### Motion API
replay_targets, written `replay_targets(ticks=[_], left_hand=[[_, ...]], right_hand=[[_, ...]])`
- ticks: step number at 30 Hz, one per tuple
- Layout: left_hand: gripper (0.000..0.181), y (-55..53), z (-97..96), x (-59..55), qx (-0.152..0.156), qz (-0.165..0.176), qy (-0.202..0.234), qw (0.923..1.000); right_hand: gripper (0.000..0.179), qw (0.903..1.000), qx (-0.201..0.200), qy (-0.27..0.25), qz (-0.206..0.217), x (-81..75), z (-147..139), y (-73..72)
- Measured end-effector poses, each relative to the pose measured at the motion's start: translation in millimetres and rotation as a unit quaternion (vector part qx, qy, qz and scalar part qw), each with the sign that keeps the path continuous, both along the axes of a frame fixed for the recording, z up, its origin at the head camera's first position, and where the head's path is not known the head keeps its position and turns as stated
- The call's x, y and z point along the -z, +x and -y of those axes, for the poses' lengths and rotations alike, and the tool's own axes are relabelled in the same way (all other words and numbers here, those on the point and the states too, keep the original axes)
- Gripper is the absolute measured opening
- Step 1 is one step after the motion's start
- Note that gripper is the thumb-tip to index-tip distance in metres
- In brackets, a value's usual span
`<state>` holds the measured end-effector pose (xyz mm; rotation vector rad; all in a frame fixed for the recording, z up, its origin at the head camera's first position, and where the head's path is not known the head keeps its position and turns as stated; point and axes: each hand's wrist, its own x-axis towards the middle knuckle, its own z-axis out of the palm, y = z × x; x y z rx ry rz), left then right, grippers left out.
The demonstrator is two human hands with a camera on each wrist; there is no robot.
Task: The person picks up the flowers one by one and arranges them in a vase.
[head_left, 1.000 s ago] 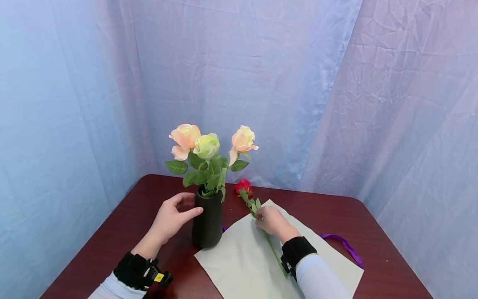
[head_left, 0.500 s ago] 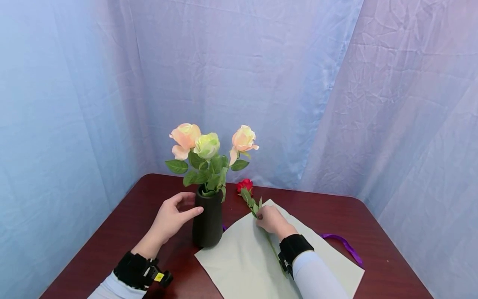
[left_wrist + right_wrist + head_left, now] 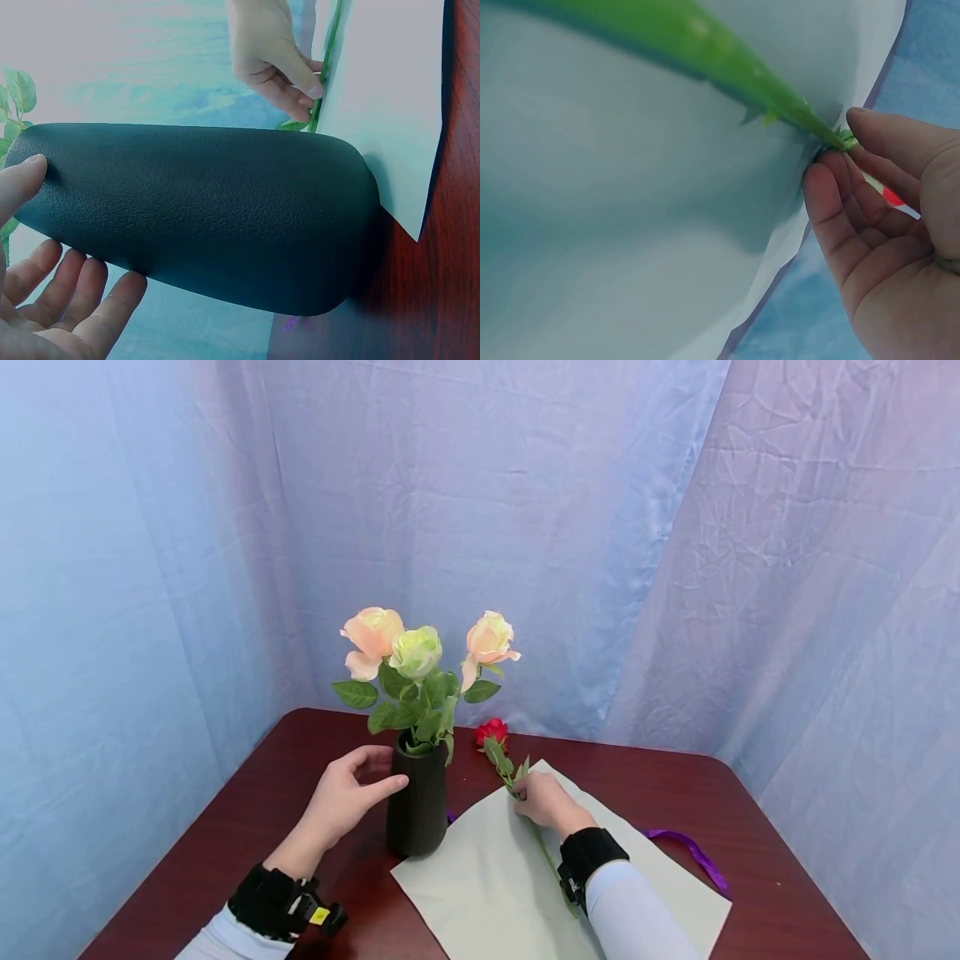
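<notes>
A matte black vase (image 3: 417,810) stands upright, with two peach roses and a pale green rose (image 3: 415,653) in it. My left hand (image 3: 341,797) holds it near the rim from the left, thumb on the near side and fingers around the far side. To the right, my right hand (image 3: 549,802) pinches the green stem (image 3: 727,56) of a red rose (image 3: 492,733) between thumb and fingertips. That rose lies slanting across a pale sheet of wrapping paper (image 3: 487,868), its bloom beyond the paper's far edge. In the left wrist view the vase (image 3: 202,210) fills the middle.
A purple ribbon (image 3: 693,852) lies partly beneath the paper, its end showing at the right. The dark red-brown table (image 3: 780,902) carries everything, with light blue curtains (image 3: 510,527) hanging behind and at the sides. One paper corner reaches the vase's base.
The red rose and my right hand have shifted very slightly to the right, and the right forearm has moved a little left. My left hand and the vase stay where they were.
</notes>
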<state>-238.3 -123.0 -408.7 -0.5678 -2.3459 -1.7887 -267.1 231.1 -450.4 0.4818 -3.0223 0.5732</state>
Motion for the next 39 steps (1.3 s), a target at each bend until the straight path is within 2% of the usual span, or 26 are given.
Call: replay_targets(ticks=[16,32,39], left_hand=[[0.054,2.5,0.2,-2.7,0.006,0.015,0.009,0.9998],[0.053,2.5,-0.2,-4.1,0.006,0.008,0.003,0.9999],[0.053,2.7,0.1,-3.4,0.007,0.009,0.005,0.9999]], right_hand=[[0.053,0.9986,0.048,0.007,0.023,0.3,5,-10.3],[0.053,0.9943,0.099,0.001,0.04,3.9,9,-15.7],[0.056,0.9938,0.103,-0.006,0.042,2.3,8,-16.0]])
